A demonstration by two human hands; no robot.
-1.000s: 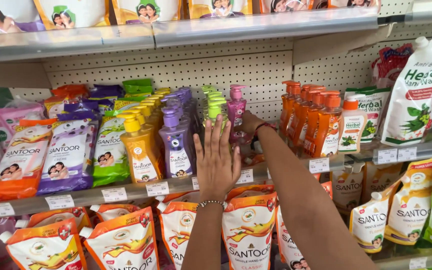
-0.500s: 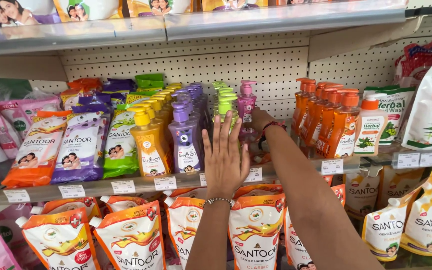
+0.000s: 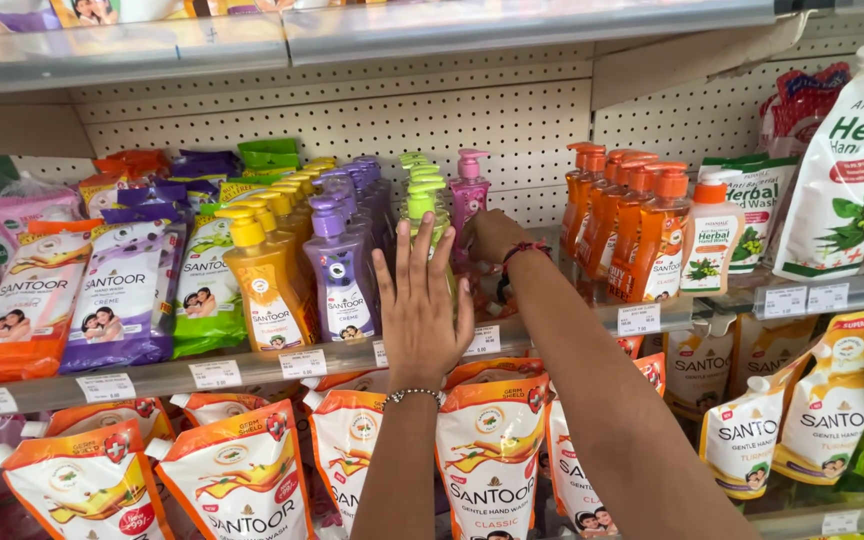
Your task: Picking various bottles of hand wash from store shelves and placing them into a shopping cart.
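I see my left hand flat, fingers spread, against the green pump bottles mid-frame; my right hand grips the pink bottle, which could topple its neighbours.

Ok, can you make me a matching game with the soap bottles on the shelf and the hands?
Things:
1. yellow plastic pump bottle
2. purple plastic pump bottle
3. row of orange plastic pump bottles
4. left hand

Places:
A. right of the arms
B. flat against the green bottles
C. front of its row, beside the refill pouches
D. just left of the left hand

Pairs: 1-C, 2-D, 3-A, 4-B
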